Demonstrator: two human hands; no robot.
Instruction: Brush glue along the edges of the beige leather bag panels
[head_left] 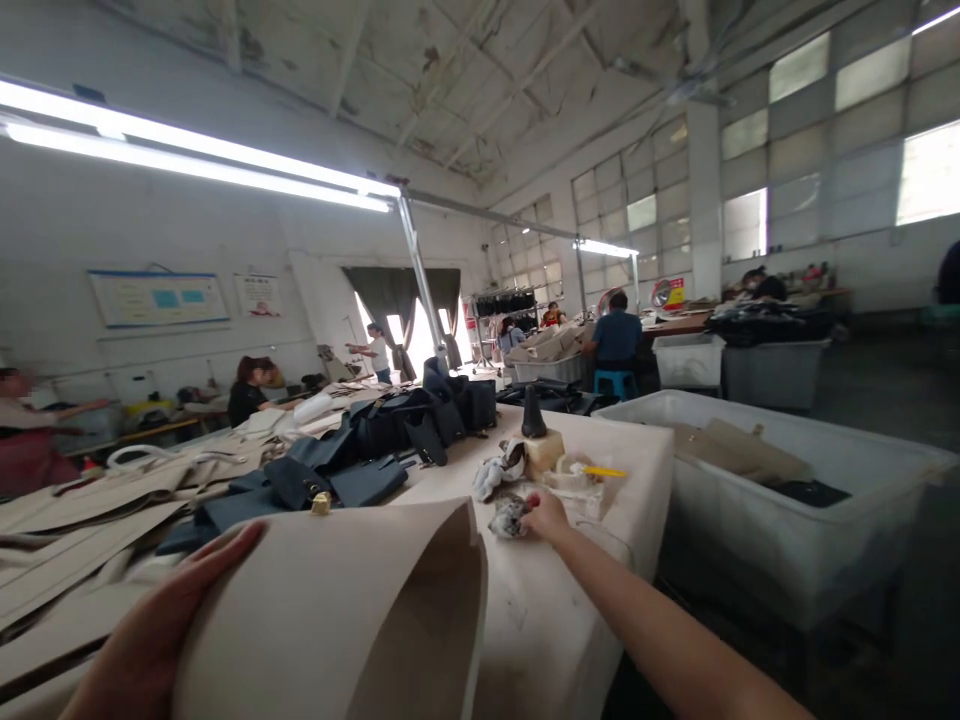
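My left hand point(161, 620) curls a large beige leather-like sheet point(322, 610) into a loose bend at the near edge of the table. My right hand point(546, 515) lies on the cream-covered table point(544, 620), its fingers against a crumpled grey-white rag point(508, 516). Another white rag point(495, 470) lies just beyond. Farther on stands a pale block point(544, 452) topped by a black cone point(534, 413), with a yellow-handled tool point(604, 471) to its right. Navy bag pieces point(300, 485) and a small brass fitting point(321, 503) lie left of centre.
Flat beige panels point(75, 520) are stacked along the left. A large white plastic bin point(780, 510) holding beige and black pieces stands to the right of the table. Beyond are more bins, tables and several people working in a wide workshop.
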